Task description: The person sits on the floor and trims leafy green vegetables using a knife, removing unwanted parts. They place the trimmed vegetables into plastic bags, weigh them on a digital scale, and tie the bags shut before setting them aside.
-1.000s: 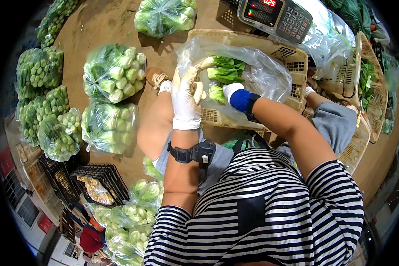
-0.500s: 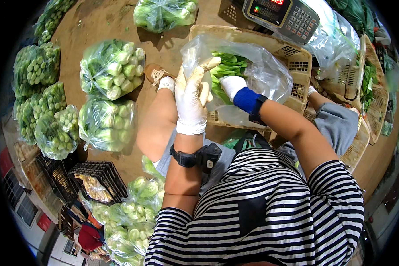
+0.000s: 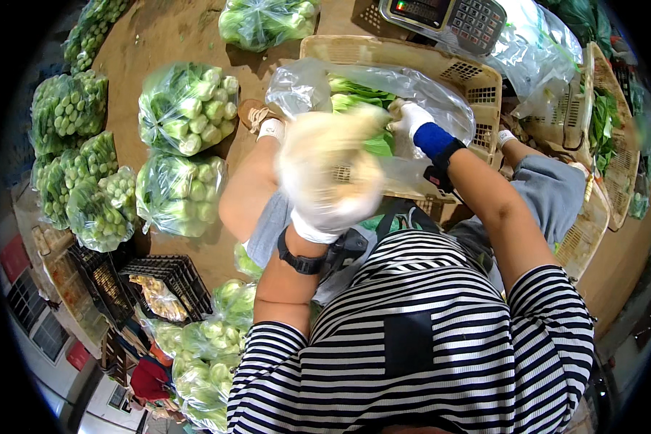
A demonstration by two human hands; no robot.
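The left hand [image 3: 331, 173] is blurred over the crate's [image 3: 405, 52] near-left side, grip unclear; the half-curled right hand [image 3: 414, 119], hold unclear, adjoins greens [image 3: 351, 88] lying roughly lengthwise inside the crate.

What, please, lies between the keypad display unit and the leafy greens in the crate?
In the head view, the crate's far wall and the far edge of the clear bag lie between them.
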